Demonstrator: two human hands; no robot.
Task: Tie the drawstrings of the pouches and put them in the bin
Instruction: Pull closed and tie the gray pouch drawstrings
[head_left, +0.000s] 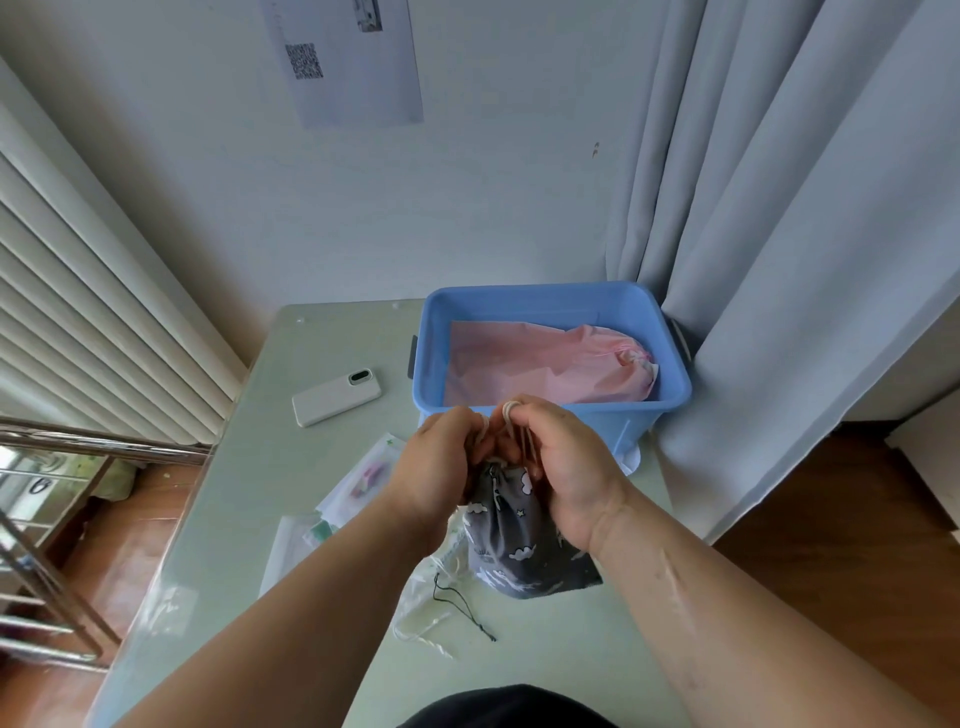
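Just in front of the blue bin (540, 293), a grey cloud-print pouch (519, 540), upright, neck gathered. At its mouth, left hand (441, 457) and right hand (556, 462), both curled, pinching the white drawstring (511, 410); one loop around a right fingertip. Inside the bin, a pink pouch (545, 364). Left of the bin, a white phone (336, 397); nearer, clear plastic pouches (363, 483).

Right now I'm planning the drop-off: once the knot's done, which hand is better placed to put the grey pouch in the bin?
Probably the right hand: it sits before the middle of the blue bin, with the drawstring looped round a finger.
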